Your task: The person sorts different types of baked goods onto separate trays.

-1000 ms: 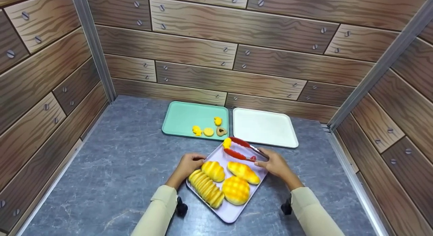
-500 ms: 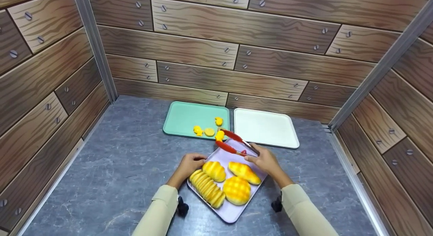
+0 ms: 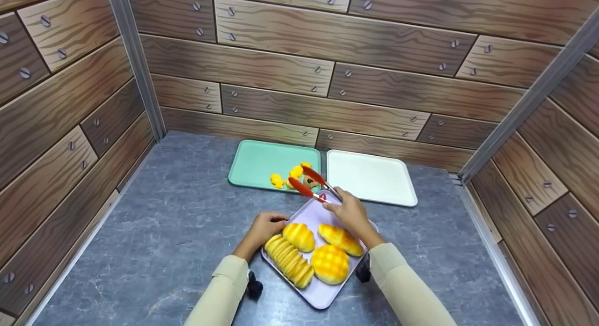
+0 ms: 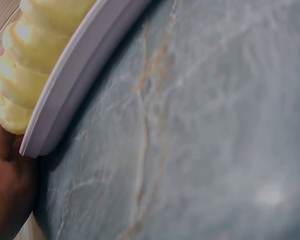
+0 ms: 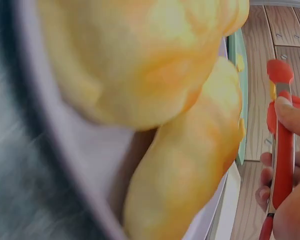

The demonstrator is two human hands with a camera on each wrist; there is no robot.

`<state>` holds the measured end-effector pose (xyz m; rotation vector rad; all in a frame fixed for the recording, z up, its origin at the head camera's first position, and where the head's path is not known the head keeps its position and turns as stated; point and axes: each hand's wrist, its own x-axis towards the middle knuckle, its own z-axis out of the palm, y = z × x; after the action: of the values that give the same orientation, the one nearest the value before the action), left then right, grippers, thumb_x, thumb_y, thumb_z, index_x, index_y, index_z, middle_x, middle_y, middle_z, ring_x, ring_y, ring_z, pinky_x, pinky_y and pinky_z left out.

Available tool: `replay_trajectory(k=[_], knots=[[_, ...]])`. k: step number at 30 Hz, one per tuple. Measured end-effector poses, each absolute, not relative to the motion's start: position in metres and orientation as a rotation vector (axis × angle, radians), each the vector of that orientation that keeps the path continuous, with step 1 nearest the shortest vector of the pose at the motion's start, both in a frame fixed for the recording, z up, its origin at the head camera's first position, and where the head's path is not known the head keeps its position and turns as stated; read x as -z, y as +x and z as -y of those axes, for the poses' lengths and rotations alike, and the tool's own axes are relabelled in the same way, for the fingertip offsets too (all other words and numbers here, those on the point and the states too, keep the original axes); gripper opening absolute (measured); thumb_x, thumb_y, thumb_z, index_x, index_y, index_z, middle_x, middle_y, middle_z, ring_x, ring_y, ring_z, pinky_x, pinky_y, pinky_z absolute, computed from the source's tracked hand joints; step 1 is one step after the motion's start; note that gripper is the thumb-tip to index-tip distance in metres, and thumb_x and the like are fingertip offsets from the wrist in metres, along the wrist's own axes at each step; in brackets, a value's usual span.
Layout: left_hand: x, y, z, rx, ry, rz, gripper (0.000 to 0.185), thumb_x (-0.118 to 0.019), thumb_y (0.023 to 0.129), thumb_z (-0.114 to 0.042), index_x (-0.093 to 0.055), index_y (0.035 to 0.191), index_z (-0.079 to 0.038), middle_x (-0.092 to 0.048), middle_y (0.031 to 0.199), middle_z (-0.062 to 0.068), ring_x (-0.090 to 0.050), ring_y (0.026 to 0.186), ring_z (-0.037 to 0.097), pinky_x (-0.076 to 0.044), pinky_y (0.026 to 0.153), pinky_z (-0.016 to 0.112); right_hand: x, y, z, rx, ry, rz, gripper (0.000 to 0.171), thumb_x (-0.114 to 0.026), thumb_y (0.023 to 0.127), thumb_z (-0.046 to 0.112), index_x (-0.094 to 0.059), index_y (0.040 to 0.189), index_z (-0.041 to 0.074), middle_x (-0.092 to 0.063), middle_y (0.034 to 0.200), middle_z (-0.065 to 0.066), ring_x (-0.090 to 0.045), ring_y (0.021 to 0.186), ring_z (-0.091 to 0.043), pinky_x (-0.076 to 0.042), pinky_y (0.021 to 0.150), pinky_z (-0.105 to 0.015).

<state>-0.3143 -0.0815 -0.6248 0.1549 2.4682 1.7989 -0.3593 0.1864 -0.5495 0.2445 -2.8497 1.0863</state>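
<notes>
My right hand (image 3: 350, 213) holds a pair of red-tipped tongs (image 3: 302, 188), reaching over the near right corner of the green tray (image 3: 255, 162). A small yellow piece (image 3: 296, 171) sits between the tong tips. My left hand (image 3: 264, 228) grips the upper left rim of the lilac tray (image 3: 321, 295). On that tray lie a ridged long bread (image 3: 289, 261), a croissant-like roll (image 3: 299, 237), an oblong bun (image 3: 340, 239) and a round checked bun (image 3: 330, 264). The green tray bears another yellow piece (image 3: 277, 180) and a brown heart-shaped ring (image 3: 310, 181); the tongs partly cover a yellow disc.
A white tray (image 3: 374, 178) stands right of the green one, close beside it. Wood-patterned walls (image 3: 276, 50) enclose the grey marbled table (image 3: 196, 199) at the back and on both sides.
My right hand has carried the tongs and the yellow piece left and away from me, from the lilac tray to above the green tray. The left hand keeps its place on the rim.
</notes>
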Motion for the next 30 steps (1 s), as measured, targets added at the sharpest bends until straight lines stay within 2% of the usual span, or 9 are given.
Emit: replay_trajectory(k=[9,16,23,30], knots=[[0.625,-0.314,0.080,-1.799,0.224,-2.524,0.020,-0.067,0.092,-0.013,-0.079,0.108,-0.011,-0.077,0.108,0.004,-0.068,0.109,0.023,-0.053,0.097,0.042,0.552,-0.375,-0.162,-0.986,0.186,2.849,0.067,-0.080,0.085,0.036,-0.058,0.140,0.006,-0.067,0.128,-0.019,-0.063,0.113,-0.037,-0.047,0.098,-0.053],[0.624,-0.315,0.079,-1.812,0.216,-2.525,0.019,-0.068,0.092,-0.014,-0.080,0.107,-0.011,-0.077,0.107,0.004,-0.068,0.107,0.023,-0.053,0.096,0.042,0.554,-0.384,-0.155,-0.938,0.157,2.884,0.070,-0.076,0.088,0.042,-0.056,0.142,0.004,-0.065,0.133,-0.019,-0.061,0.121,-0.036,-0.046,0.103,-0.052],[0.624,-0.314,0.081,-1.805,0.205,-2.528,0.019,-0.068,0.092,-0.014,-0.080,0.107,-0.012,-0.077,0.107,0.003,-0.068,0.108,0.023,-0.052,0.097,0.041,0.555,-0.391,-0.146,-0.879,0.155,2.889,0.070,-0.076,0.088,0.041,-0.056,0.140,-0.001,-0.066,0.130,-0.021,-0.062,0.119,-0.037,-0.047,0.102,-0.051],[0.625,-0.315,0.082,-1.804,0.197,-2.529,0.019,-0.068,0.092,-0.015,-0.080,0.106,-0.012,-0.077,0.107,0.004,-0.068,0.108,0.024,-0.052,0.096,0.042,0.558,-0.396,-0.139,-0.869,0.136,2.909,0.071,-0.076,0.088,0.041,-0.056,0.141,-0.001,-0.066,0.131,-0.020,-0.062,0.120,-0.036,-0.046,0.103,-0.050]])
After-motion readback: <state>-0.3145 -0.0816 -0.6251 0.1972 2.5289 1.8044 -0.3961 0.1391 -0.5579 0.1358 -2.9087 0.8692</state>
